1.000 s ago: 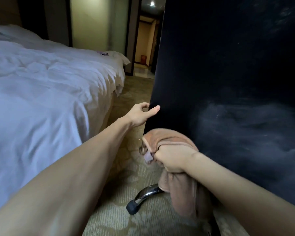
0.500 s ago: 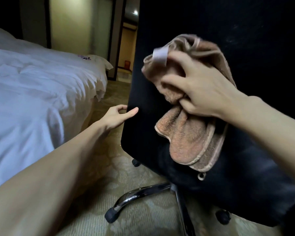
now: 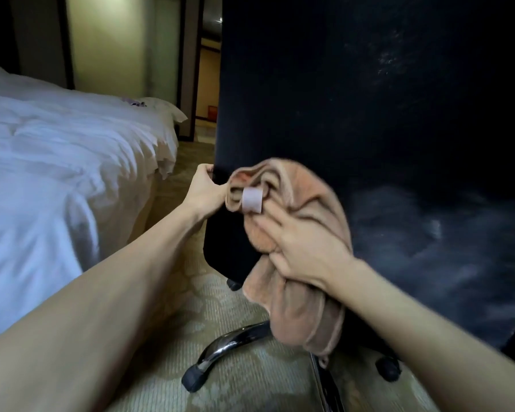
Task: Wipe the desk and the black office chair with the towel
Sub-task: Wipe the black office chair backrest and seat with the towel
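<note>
Lower now than half a second ago, my right hand (image 3: 306,251) grips the bunched towel (image 3: 298,209) against the back of the black office chair (image 3: 369,114), centre of frame. My left hand (image 3: 204,190), then only touching, now curls round the back's left edge. Left of that edge a strip of carpet (image 3: 250,379) separates it from the bed (image 3: 57,159) filling the left side. Below the towel, a chrome leg (image 3: 220,349) with its caster juts toward lower centre.

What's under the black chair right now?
Under the black chair: a chrome base leg ending in a black caster, and a second caster, on patterned carpet. The base's hub is covered by the towel hanging from the right hand.
</note>
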Demonstrator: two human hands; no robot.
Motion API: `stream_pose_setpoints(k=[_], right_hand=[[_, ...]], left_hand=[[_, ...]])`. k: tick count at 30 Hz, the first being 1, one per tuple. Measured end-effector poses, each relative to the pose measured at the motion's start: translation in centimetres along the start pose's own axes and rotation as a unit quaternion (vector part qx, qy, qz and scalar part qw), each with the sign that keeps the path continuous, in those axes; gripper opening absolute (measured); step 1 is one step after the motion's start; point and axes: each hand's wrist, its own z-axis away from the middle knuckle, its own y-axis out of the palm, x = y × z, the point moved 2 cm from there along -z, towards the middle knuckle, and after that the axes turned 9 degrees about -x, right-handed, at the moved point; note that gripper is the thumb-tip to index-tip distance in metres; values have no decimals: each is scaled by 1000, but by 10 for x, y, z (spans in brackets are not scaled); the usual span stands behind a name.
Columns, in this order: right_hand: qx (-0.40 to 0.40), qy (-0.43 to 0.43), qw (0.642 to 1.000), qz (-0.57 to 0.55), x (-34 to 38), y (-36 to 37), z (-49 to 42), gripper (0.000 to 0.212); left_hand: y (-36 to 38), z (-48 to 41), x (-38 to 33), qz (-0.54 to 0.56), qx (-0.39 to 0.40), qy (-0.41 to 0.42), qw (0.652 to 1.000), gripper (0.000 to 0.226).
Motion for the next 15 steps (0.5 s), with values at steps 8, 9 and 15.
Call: stream_pose_setpoints(k=[8,9,15], right_hand=[[205,-78,970,-106,52,75,47,53],[219,-85,967,-98,53,76,50,53],[203,-178,960,-79,45,66,53,36]], left_hand=[[-2,4,0,-7,-8,7,1000,72],[-2,4,0,-6,-10,9,1000,73],[-1,9,-1,-2,-18,12,1000,76]])
